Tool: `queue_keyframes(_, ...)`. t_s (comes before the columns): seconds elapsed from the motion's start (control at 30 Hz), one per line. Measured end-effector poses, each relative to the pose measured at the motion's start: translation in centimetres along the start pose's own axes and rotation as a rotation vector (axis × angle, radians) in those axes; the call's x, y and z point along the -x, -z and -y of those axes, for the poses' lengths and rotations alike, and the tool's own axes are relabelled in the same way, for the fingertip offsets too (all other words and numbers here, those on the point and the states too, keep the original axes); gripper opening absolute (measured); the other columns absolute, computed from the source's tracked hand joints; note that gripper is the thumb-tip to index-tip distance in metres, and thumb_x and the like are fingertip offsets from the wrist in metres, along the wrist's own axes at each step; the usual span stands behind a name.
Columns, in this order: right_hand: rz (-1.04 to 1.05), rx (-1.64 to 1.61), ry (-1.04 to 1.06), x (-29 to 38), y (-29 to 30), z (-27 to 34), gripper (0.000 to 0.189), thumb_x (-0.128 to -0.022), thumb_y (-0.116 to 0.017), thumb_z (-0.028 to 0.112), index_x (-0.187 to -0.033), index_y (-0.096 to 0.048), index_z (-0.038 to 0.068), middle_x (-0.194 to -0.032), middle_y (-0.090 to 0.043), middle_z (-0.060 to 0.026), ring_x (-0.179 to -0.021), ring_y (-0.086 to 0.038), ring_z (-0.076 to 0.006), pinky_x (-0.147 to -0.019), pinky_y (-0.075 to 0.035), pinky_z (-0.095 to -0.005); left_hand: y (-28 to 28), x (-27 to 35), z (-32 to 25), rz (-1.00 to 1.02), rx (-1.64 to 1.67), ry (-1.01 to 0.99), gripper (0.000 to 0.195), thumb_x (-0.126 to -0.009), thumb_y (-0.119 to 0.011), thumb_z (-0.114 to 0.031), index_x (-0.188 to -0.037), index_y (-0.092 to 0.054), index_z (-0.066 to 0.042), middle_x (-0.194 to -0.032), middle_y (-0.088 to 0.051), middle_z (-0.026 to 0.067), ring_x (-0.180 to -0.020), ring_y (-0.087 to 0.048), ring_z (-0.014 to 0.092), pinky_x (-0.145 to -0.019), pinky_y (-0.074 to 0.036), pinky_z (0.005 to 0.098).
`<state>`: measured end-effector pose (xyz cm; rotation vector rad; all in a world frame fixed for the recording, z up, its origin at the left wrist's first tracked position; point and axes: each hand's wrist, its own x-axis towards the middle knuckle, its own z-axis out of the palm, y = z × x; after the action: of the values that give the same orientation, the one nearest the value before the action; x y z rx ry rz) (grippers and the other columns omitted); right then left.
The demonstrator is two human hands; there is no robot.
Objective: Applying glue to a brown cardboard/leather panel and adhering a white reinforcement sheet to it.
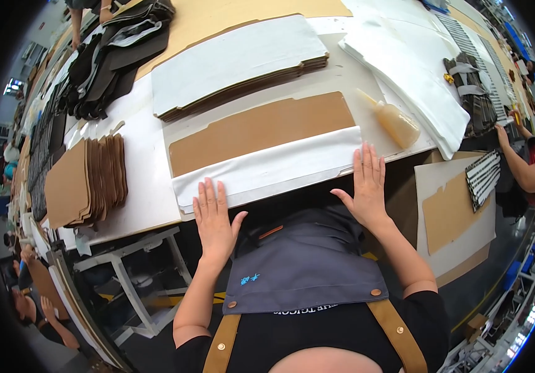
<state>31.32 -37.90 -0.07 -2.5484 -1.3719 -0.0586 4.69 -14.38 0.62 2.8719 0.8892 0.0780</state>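
Note:
A brown panel (263, 128) of leather or board lies flat before me, with stepped notches on its far edge. White cloth (272, 163) covers its near side, slightly wrinkled, along the table's front edge. My left hand (214, 219) rests palm down at the cloth's left end, its fingertips on the fabric and its thumb spread. At the other end, my right hand (367, 186) lies with fingers extended, partly over the cloth's right corner. Neither hand grips anything. Right of the panel, a squeeze bottle (397, 123) of yellowish contents lies on its side.
Behind the panel is a stack of white-topped brown panels (239, 65). Brown pieces (85, 182) are piled at left, below dark fabric parts (113, 60). A white cloth stack (407, 79) and a tied dark bundle (471, 93) are at right. Co-workers flank the table.

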Motion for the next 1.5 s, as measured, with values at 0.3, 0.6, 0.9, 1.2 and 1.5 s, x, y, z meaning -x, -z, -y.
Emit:
queue_keyframes(0.3, 0.025, -0.155, 0.259, -3.5, 1.0, 2.0, 0.078, -0.088, -0.07, 0.046, -0.145, -0.047, -0.002, -0.154, -0.043, -0.0181, -0.145, -0.037, -0.0335, -0.121, -0.024, -0.051, 0.1, 1.5, 2.8, -0.04, 0.025, 0.119, 0.09, -0.096, -0.058, -0.053, -0.158, -0.021, 0.001, -0.166, -0.018, 0.021, -0.155, -0.015, 0.037, -0.124, -0.009, 0.0538)
queue_keyframes(0.6, -0.054, -0.103, 0.565, -6.7, 2.1, 3.0, 0.029, -0.083, -0.074, 0.018, -0.105, -0.064, 0.002, -0.113, -0.063, -0.0088, -0.112, -0.06, -0.0231, -0.11, -0.037, -0.0457, 2.0, 0.1, 5.6, -0.305, 0.08, 0.142, 0.048, -0.098, -0.06, -0.036, -0.136, -0.055, -0.006, -0.139, -0.053, 0.0139, -0.139, -0.041, 0.034, -0.121, -0.017, 0.0561)
queue_keyframes(0.9, -0.142, -0.131, 0.552, -11.2, 2.8, 3.4, 0.021, -0.074, -0.068, 0.002, -0.094, -0.062, 0.006, -0.093, -0.064, -0.0061, -0.09, -0.063, -0.023, -0.099, -0.041, -0.0407, 3.7, -2.1, 5.6, -0.254, 0.183, -0.03, 0.046, -0.08, -0.079, -0.016, -0.122, -0.062, -0.011, -0.13, -0.053, 0.0109, -0.134, -0.043, 0.034, -0.12, -0.021, 0.0576)
queue_keyframes(1.2, -0.024, -0.406, 0.44, -16.6, 2.4, 1.6, 0.016, -0.082, -0.076, 0.012, -0.092, -0.064, 0.007, -0.083, -0.065, -0.0062, -0.085, -0.06, -0.024, -0.099, -0.036, -0.0397, 5.4, -7.6, 9.1, -0.394, 0.179, 0.006, 0.021, -0.074, -0.075, -0.002, -0.092, -0.067, -0.011, -0.104, -0.061, 0.0047, -0.116, -0.053, 0.029, -0.118, -0.023, 0.0566)
queue_keyframes(1.5, -0.065, -0.388, 0.385, -18.6, 0.8, 1.6, 0.017, -0.081, -0.079, 0.014, -0.087, -0.063, 0.008, -0.084, -0.065, -0.0055, -0.087, -0.061, -0.0235, -0.1, -0.035, -0.0412, 3.9, -10.6, 10.8, -0.337, 0.229, 0.046, 0.013, -0.086, -0.076, -0.02, -0.091, -0.069, -0.009, -0.101, -0.063, 0.005, -0.111, -0.054, 0.027, -0.117, -0.021, 0.0579)
